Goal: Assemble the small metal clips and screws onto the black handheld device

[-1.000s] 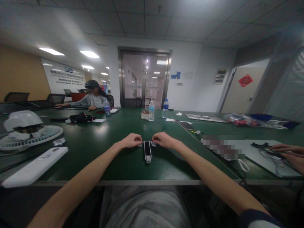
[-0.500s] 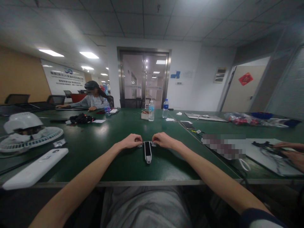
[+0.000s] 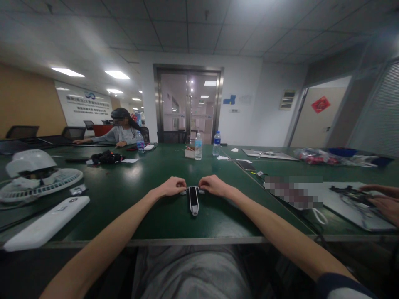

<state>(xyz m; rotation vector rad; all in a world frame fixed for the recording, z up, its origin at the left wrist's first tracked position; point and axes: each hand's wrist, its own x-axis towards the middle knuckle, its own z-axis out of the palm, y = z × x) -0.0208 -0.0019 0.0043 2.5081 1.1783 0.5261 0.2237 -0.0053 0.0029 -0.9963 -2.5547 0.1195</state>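
Observation:
A slim white device with a black top strip (image 3: 193,200) lies lengthwise on the green table (image 3: 156,226), its tapered white end toward me. Small pale pieces stick out on both sides of its far end. My left hand (image 3: 173,186) pinches the left side piece between thumb and fingers. On the right side piece, the fingers of my right hand (image 3: 212,185) are closed in the same way. My fingertips partly cover both pieces, and what kind of device it is I cannot make out.
To the left are a long white case (image 3: 48,224) and a white helmet-like shell (image 3: 31,162). Water bottles (image 3: 198,147) stand beyond my hands. At right, another person's hands (image 3: 385,201) handle black cables on a grey panel (image 3: 352,214). Someone sits at far left (image 3: 121,131).
Both my hands stay on the side pieces, with barely any movement. The view has shifted very slightly.

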